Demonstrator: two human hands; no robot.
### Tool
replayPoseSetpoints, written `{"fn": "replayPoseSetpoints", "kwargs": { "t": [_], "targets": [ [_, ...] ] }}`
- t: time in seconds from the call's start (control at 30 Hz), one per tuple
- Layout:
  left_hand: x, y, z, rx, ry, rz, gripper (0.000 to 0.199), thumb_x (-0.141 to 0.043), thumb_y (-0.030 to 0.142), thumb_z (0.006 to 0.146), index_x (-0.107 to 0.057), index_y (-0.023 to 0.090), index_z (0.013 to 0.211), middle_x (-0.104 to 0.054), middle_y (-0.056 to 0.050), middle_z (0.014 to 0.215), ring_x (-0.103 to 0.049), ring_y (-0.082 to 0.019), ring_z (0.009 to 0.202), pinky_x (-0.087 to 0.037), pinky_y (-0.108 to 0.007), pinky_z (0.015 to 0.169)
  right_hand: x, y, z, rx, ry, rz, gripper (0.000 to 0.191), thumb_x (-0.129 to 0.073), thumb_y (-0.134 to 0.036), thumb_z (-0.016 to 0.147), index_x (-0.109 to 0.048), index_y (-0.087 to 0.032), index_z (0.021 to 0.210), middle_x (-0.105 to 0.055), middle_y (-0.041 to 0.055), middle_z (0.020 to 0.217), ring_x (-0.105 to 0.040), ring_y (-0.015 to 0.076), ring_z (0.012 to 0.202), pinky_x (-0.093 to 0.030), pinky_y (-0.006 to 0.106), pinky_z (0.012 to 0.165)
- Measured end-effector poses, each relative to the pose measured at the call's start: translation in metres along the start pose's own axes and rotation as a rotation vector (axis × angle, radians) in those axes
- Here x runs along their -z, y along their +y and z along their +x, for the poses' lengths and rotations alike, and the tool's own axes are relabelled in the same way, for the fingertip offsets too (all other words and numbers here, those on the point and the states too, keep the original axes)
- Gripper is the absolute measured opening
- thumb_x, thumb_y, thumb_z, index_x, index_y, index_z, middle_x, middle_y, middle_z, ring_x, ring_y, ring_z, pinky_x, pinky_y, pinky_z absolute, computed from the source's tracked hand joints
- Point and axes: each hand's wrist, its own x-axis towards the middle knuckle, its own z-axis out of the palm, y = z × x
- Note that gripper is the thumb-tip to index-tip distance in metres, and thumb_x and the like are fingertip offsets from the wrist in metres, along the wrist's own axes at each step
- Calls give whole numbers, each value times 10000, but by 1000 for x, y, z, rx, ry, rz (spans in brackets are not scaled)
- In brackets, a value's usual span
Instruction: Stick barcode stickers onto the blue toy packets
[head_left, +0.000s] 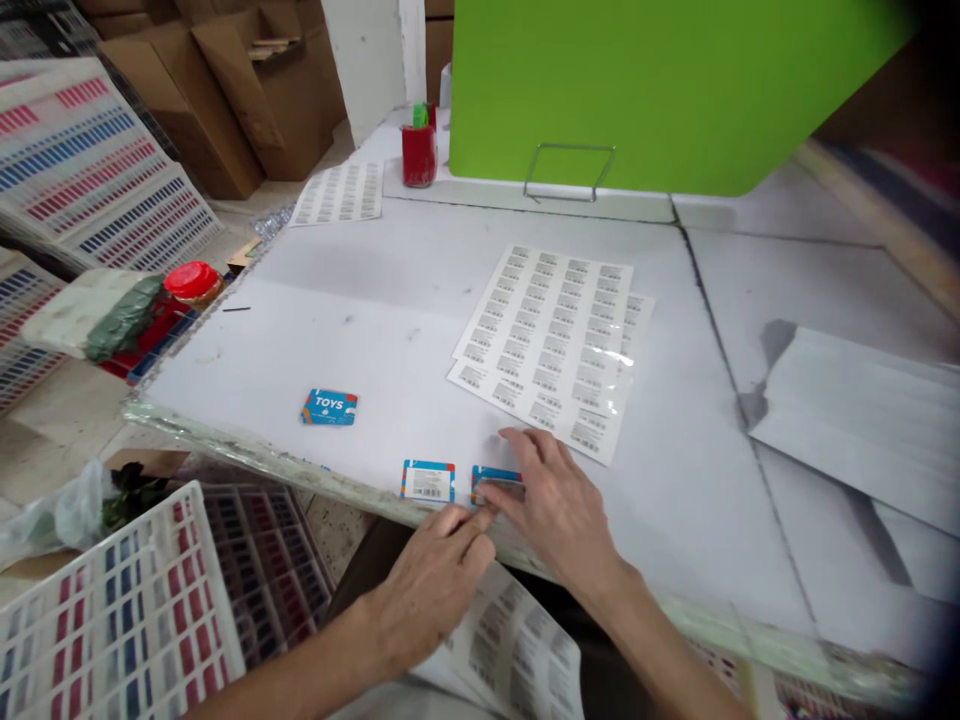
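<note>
A person's two bare hands meet at the near edge of a white table [405, 290], seen from above. The right hand [562, 505] has its thumb and forefinger apart, the thumb over a small blue card [495, 471] just beyond the left hand's fingertips. A pale label [501, 489] lies over that card, partly covered by the right thumb; whether the hand grips it, I cannot tell. The left hand [442, 570] has its fingers bent close together, the tips beside the right thumb; what they hold, if anything, is hidden.

Just beyond the left hand, a second card [428, 482] lies flat, its white barcode sticker facing up. Farther out, to the left of both hands, is a TOYS card [330, 407], printed side up. Below the hands, partly behind the left one, hangs a curled sheet of labels [525, 640].

Directly beyond the right hand lie overlapping barcode sheets [551, 340]. Well to its right are some white papers [862, 420]. Beyond the hands, at the far side, a large green board [637, 90] stands behind a wire stand [576, 148], with a red cup [418, 158] to its left and another label page [341, 193] nearby. Left of the left hand, off the table, are a red-lidded jar [193, 280], a plastic crate [112, 610] and, farther back, cardboard boxes [247, 110].
</note>
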Motion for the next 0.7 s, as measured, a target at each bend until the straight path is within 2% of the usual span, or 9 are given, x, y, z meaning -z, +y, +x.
{"fn": "replayPoseSetpoints", "kwargs": {
  "t": [0.17, 0.33, 0.47, 0.57, 0.7],
  "targets": [
    [5, 2, 1, 30, -6, -21, 213, -440, -66, 742, -541, 94, 842, -487, -129, 1262, -494, -211, 908, -452, -310, 834, -4, 1, 2, -61, 7, -111, 371, -492, -411, 845, -472, -171, 1127, -548, 91, 931, -539, 257, 860, -472, 346, 637],
    [6, 2, -1, 31, 6, -70, 218, -413, -55, 767, -542, 101, 848, -492, -125, 1256, -480, -214, 908, -459, -333, 835, -1, 18, -12, -49, 91, -157, 532, -459, -523, 822, -435, -145, 1195, -542, 133, 978, -495, 288, 887, -437, 396, 693],
    [2, 0, -1, 21, 32, -95, 253, -344, -56, 803, -535, 103, 852, -488, -132, 1255, -471, -212, 917, -448, -355, 844, 8, 20, -12, -128, 108, -234, 468, -467, -421, 848, -442, -126, 1211, -551, 148, 970, -490, 304, 886, -433, 429, 700],
    [4, 0, 0, 23, 49, -150, 241, -332, -34, 827, -522, 114, 849, -484, -136, 1251, -474, -204, 894, -450, -356, 824, 15, 9, -24, -90, 103, -82, 468, -473, -417, 846, -434, -139, 1221, -547, 144, 1000, -505, 294, 900, -449, 433, 725],
    [18, 3, -5, 100, 99, -380, 196, -341, 49, 865, -504, 153, 897, -575, -89, 1071, -501, -188, 887, -455, -332, 812, 21, -8, -65, -26, -26, 366, 288, -439, -344, 881, -476, -210, 1133, -586, 73, 960, -564, 204, 871, -483, 324, 730]
  ]
}}
